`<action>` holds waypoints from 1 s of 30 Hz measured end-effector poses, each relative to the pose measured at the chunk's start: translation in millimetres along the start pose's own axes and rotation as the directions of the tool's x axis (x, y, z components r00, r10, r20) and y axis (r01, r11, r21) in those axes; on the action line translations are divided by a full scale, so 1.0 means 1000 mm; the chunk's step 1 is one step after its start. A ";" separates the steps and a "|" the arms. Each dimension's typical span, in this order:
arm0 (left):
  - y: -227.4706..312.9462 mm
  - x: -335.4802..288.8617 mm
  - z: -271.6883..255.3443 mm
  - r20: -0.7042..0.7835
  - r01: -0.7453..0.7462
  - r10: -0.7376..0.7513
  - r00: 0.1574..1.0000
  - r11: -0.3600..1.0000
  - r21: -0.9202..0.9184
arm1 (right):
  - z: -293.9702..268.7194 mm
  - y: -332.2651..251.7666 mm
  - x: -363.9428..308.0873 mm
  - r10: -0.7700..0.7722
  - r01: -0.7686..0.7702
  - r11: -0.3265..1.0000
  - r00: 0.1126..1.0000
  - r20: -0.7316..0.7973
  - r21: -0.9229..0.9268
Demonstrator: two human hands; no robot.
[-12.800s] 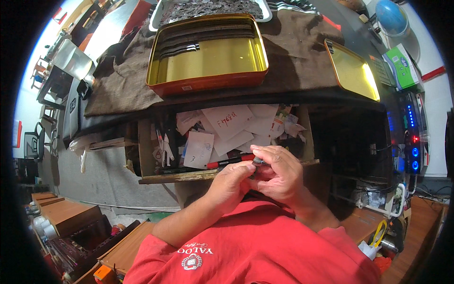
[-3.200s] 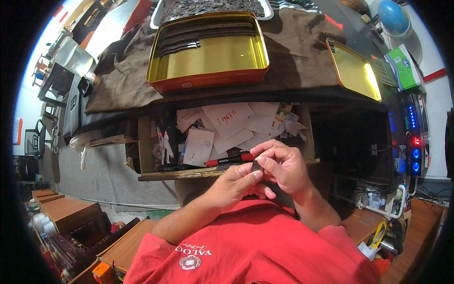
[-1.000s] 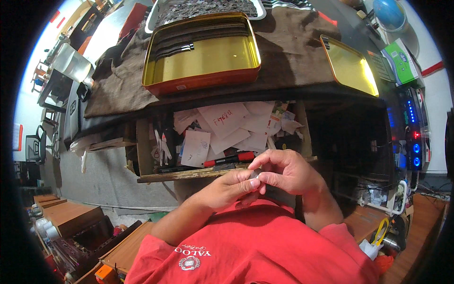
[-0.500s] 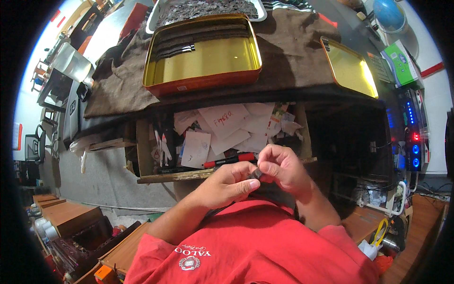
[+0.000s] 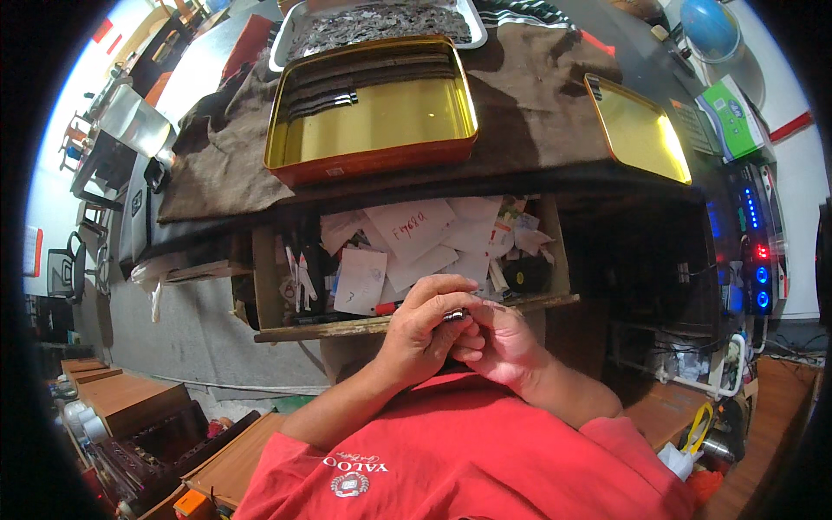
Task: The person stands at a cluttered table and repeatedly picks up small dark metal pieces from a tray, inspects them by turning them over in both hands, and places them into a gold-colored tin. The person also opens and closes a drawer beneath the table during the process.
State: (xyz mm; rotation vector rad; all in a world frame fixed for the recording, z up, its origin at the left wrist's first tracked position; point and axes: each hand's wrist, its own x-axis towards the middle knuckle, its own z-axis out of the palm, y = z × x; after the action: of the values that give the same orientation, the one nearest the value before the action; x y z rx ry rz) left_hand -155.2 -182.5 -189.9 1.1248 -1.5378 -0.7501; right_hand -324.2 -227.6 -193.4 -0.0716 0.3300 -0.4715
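My left hand (image 5: 418, 331) and my right hand (image 5: 501, 345) meet in front of the open drawer, close to my red shirt. Between their curled fingers shows a small stack of dark, shiny flat pieces (image 5: 455, 315), too small and covered to name more exactly. Both hands are closed around it. Beyond them, on a brown cloth, stands a rectangular tin (image 5: 373, 160) with a golden inside. Rows of thin dark pieces (image 5: 322, 106) lie along its far side. Behind it, a white tray (image 5: 277, 54) carries a heap of loose dark grey pieces (image 5: 381, 28).
The drawer (image 5: 416, 324) juts out below the table, full of paper slips (image 5: 409, 227), pens and a red marker (image 5: 386, 308). A golden tin lid (image 5: 637, 130) lies on the brown cloth (image 5: 529, 113) at right. Farther right are a green-and-white package (image 5: 733, 117) and a lit computer case (image 5: 756, 225).
My left hand has turned and closed over the dark pieces, and my right hand has lowered and curled beneath them. The red marker is now mostly hidden. The view has shifted slightly.
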 end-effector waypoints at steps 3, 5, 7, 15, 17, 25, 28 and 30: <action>0.003 -0.003 0.002 0.031 0.190 -0.188 0.982 0.956 -0.224 | 0.000 0.001 -0.001 0.006 -0.016 0.994 0.995 -0.097 -0.105; 0.004 -0.003 0.003 0.043 0.377 -0.407 0.912 0.794 -0.477 | 0.002 0.003 -0.002 -0.100 0.041 0.943 0.981 -0.167 -0.329; 0.000 -0.001 0.001 0.083 0.443 -0.544 0.835 0.574 -0.689 | 0.005 0.005 0.000 -0.334 0.173 0.755 0.932 -0.144 -0.632; 0.003 -0.002 -0.007 0.254 0.535 -0.572 0.780 0.401 -0.744 | 0.027 -0.045 -0.005 -0.310 0.383 -0.507 0.755 0.578 -0.772; 0.007 -0.002 -0.008 0.310 0.576 -0.527 0.791 0.470 -0.669 | 0.030 -0.047 -0.003 -0.261 0.447 -0.424 0.773 0.579 -0.788; 0.006 -0.008 -0.015 0.411 0.634 -0.483 0.773 0.574 -0.518 | 0.027 -0.045 -0.001 -0.078 0.553 -0.387 0.778 0.624 -0.738; 0.006 -0.007 -0.009 0.374 0.628 -0.516 0.770 0.516 -0.582 | 0.026 -0.039 -0.003 -0.134 0.510 -0.440 0.777 0.615 -0.740; 0.008 -0.005 -0.007 0.381 0.627 -0.521 0.764 0.458 -0.630 | 0.024 -0.039 -0.004 -0.169 0.498 -0.398 0.785 0.595 -0.770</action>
State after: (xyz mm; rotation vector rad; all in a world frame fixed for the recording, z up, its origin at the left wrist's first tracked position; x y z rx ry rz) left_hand -150.5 -174.5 -183.0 0.9472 -0.7275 -1.7745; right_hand -336.6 -261.0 -163.6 -2.0880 0.3881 -0.7277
